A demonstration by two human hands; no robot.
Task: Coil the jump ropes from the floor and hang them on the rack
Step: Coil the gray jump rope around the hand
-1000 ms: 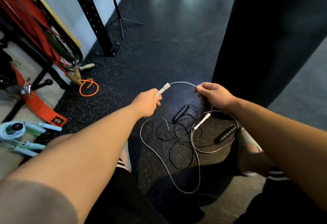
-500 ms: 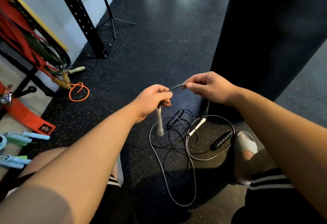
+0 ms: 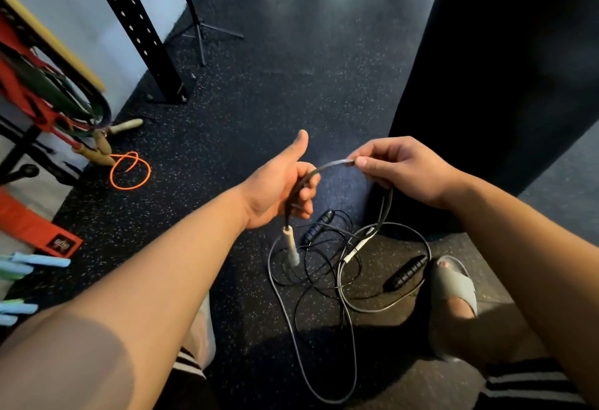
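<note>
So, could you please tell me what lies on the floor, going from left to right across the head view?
Light blue handles → orange rope loop → first black handle → white handle lying among the cords → second black handle → grey sandal.

Two white handles (image 3: 290,244), two black handles (image 3: 405,272) — one orange rope (image 3: 130,188).
</note>
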